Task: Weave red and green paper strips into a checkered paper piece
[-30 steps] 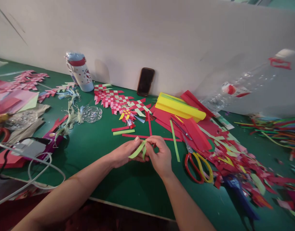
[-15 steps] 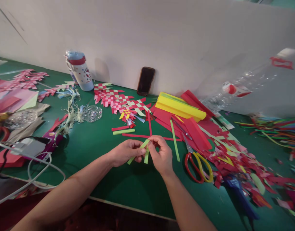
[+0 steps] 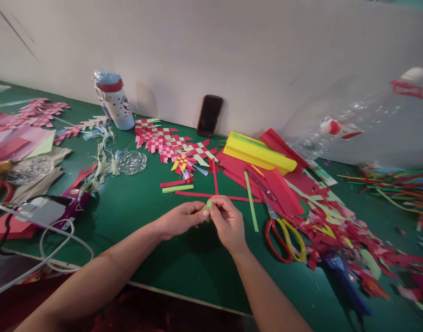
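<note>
Between my fingertips is a light green paper strip [image 3: 207, 206], mostly hidden by the fingers. My left hand [image 3: 182, 218] pinches it from the left, thumb on top. My right hand [image 3: 228, 222] grips it from the right with curled fingers. Just beyond the hands, a long red paper strip [image 3: 190, 196] lies across the table, and another red strip [image 3: 215, 177] runs away from it. A loose green strip [image 3: 251, 203] lies right of my right hand. Short red and green strips [image 3: 177, 188] sit side by side, beyond my left hand.
Scissors [image 3: 284, 237] lie to the right beside a heap of paper scraps [image 3: 339, 230]. Woven paper fish [image 3: 170, 143] lie at the back, near a bottle [image 3: 118, 101] and a phone [image 3: 210, 115] against the wall. At left are a cable [image 3: 64, 256] and tassels [image 3: 102, 161].
The green strip's two long ends, which hung below my fingers, no longer show; only a small piece is visible at the fingertips. Both hands stay in nearly the same place.
</note>
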{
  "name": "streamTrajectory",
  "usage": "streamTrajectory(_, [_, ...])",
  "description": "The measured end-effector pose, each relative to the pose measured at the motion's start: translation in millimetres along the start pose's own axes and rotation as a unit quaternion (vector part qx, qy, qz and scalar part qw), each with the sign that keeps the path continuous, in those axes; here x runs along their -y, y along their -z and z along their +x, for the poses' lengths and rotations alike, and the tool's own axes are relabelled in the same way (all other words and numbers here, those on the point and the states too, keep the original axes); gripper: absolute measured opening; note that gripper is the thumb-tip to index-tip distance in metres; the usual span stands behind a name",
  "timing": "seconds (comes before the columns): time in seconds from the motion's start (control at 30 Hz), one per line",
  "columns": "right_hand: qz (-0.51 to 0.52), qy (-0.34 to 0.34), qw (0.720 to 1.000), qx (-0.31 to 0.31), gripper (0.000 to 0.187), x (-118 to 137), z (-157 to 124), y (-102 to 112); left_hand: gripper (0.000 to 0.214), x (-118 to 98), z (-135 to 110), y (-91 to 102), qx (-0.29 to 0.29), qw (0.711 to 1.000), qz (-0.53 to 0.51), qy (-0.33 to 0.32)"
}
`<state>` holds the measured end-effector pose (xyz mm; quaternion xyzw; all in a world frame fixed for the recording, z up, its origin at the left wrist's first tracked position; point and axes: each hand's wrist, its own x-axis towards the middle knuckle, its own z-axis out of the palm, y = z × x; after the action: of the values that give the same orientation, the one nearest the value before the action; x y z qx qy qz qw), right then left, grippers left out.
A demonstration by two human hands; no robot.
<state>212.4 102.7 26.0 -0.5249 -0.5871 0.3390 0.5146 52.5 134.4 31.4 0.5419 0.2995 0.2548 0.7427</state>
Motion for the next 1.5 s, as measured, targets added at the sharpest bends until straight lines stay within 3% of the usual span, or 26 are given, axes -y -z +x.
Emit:
streamTrajectory(0.2, [0.049,-0.053,0.996,0.056,0.034,5.1,2.0,7.4,0.043,-1.4,-0.9,3.8,-0.012,1.0,0.015,-0.013])
streamTrajectory(0.33, [0.051,-0.094,0.991,0.074,0.028,3.8,1.2,4.3,0.042,0.0,0.1,1.3,-0.015,1.0,-0.003,0.008])
streamTrajectory(0.43, [0.046,-0.101,0.993,0.036,0.024,-0.3,2.0,4.0,0.042,0.1,-0.1,-0.7,-0.014,0.998,-0.048,0.044])
streamTrajectory(0.57, [0.043,-0.093,0.994,-0.031,0.023,-4.7,5.9,10.2,0.057,-4.2,-2.3,-1.8,-0.017,0.99,-0.119,0.076])
streamTrajectory(0.8, [0.051,-0.088,0.993,-0.062,0.022,-6.1,7.2,14.0,0.049,-7.9,-2.8,-3.2,-0.024,0.982,-0.167,0.088])
streamTrajectory(1.1, [0.067,-0.091,0.993,-0.043,0.027,-1.8,5.9,12.2,0.046,-0.2,2.3,0.7,-0.072,0.982,-0.161,0.07])
streamTrajectory(1.37, [0.086,-0.109,0.989,0.052,0.028,0.5,4.4,6.0,0.049,1.4,3.6,0.8,-0.113,0.983,-0.138,0.032])
streamTrajectory(1.5, [0.07,-0.1,0.992,0.02,0.025,-1.1,5.1,6.0,0.047,2.5,4.5,-0.4,-0.113,0.985,-0.132,0.024])
